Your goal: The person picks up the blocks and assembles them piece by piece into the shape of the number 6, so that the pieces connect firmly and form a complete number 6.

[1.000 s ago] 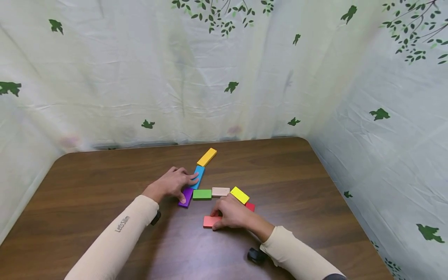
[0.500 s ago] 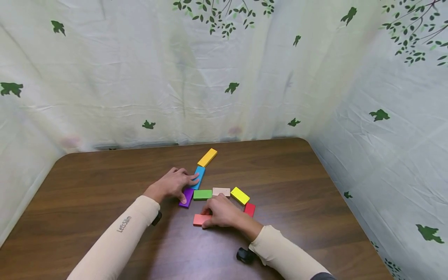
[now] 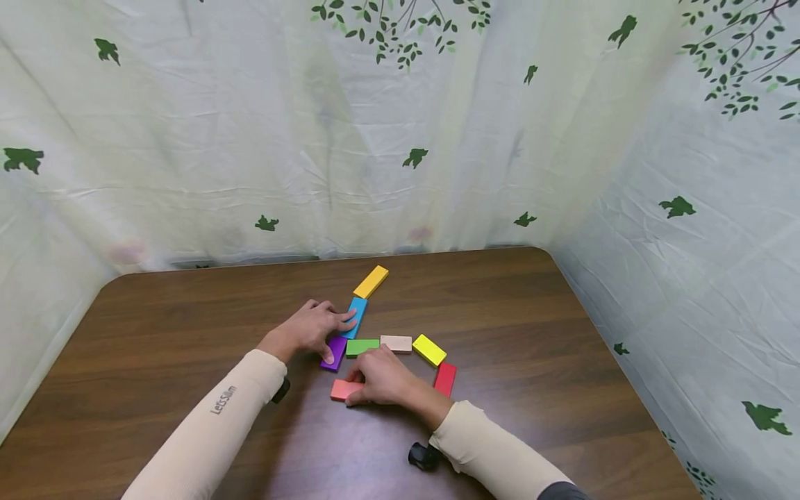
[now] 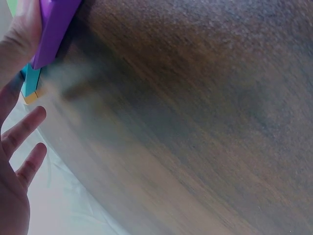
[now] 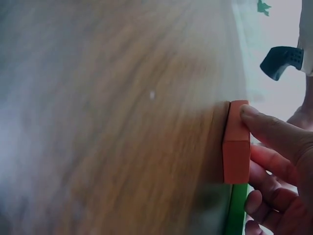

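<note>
Flat on the table, my left hand (image 3: 307, 326) rests its thumb on a purple block (image 3: 336, 351) and its fingertips on a blue block (image 3: 359, 310). The left wrist view has the thumb against the purple block (image 4: 55, 34), other fingers spread. My right hand (image 3: 386, 378) pinches a salmon-coloured block (image 3: 341, 390) between thumb and fingers, just below the purple one. In the right wrist view the thumb lies along the salmon block (image 5: 236, 161). A green block (image 3: 359, 348) sits right of the purple one, partly behind the right hand's knuckles.
A pale pink block (image 3: 397, 344), a yellow block (image 3: 430, 350) and a red block (image 3: 445, 378) continue the line rightward and down. An orange-yellow block (image 3: 371, 281) touches the blue one's far end. The brown table (image 3: 187, 319) meets a hanging leaf-print curtain (image 3: 375, 194) behind.
My right hand has slid left with the salmon block, bringing it close to the purple block and uncovering the red one. My left hand stays in place.
</note>
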### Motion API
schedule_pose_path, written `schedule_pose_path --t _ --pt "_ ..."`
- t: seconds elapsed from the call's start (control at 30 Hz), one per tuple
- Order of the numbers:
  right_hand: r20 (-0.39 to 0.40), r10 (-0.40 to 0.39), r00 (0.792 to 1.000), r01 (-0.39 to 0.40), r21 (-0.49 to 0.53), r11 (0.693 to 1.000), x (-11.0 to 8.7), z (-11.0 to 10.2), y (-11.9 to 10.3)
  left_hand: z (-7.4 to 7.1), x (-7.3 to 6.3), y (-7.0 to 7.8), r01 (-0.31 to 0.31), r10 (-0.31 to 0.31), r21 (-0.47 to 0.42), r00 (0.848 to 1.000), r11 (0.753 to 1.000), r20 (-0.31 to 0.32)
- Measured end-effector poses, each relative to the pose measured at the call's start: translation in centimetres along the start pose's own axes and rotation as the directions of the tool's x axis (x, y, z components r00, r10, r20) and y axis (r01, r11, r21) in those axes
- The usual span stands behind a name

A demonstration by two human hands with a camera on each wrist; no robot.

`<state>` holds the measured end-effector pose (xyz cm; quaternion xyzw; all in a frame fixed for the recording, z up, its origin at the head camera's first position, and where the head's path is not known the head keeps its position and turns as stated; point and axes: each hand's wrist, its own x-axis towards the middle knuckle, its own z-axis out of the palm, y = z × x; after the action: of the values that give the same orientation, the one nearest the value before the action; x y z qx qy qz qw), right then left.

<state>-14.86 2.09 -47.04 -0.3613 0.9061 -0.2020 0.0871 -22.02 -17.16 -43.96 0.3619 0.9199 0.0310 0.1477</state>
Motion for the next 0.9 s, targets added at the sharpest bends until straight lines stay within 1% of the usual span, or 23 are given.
schedule_pose_path --t 0.17,0.37,0.47,0.6,0.9 --pt "-0.009 0.025 1.0 -0.024 0.013 1.0 0.2 0.1 -0.3 -0.1 0.0 0.0 -0.002 0.002 -0.001 1.0 1.0 -0.002" --pt "-0.058 0.018 0.998 -0.019 -0.011 1.0 0.4 0.7 -0.6 0.0 -0.1 -0.1 -0.008 0.009 0.004 1.0 1.0 -0.014" --pt "-0.065 0.02 0.998 -0.02 -0.001 1.0 0.4 0.7 -0.8 0.0 -0.1 -0.1 -0.009 0.01 0.008 1.0 1.0 -0.017" --pt "-0.075 0.033 0.997 -0.033 0.004 0.999 0.6 0.7 -1.2 0.0 -0.1 0.0 -0.007 0.006 -0.015 1.0 1.0 -0.018" --pt "-0.098 0.105 0.99 -0.107 -0.017 0.994 1.0 1.1 -2.0 0.0 -0.2 0.1 0.005 -0.005 -0.036 1.0 0.999 -0.007"
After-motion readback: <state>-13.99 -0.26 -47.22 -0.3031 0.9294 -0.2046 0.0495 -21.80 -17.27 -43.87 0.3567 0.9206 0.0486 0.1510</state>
